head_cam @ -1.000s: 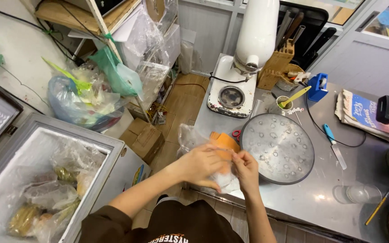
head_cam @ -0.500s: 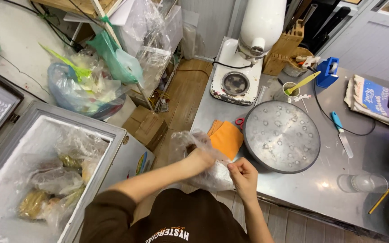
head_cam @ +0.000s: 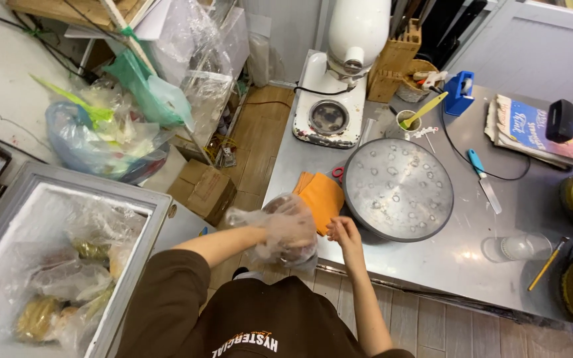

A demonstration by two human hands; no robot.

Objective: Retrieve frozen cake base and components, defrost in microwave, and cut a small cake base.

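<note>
Plastic bag point(head_cam: 280, 229) looked thin and floppy; left hand point(head_cam: 268, 232) bunched it closed, right hand point(head_cam: 341, 232) pinched its edge.

Left hand point(head_cam: 274, 229) closed; right hand point(head_cam: 343, 232) fingers pinching.

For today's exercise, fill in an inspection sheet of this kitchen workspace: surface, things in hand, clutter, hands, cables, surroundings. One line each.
Surface: steel counter, bare in front of the round griddle.
Things in hand: clear plastic bag at the counter's edge, beside orange cloths.
Clutter: stand mixer, blue tape dispenser, cup with yellow spatula, knife, booklets, glass, pencil.
Hands: left hand inside the bag; right hand at the bag's side, grip unclear.
Cables: black cable runs across the counter.
Surroundings: open chest freezer with bagged food, cardboard box on the floor.
</note>
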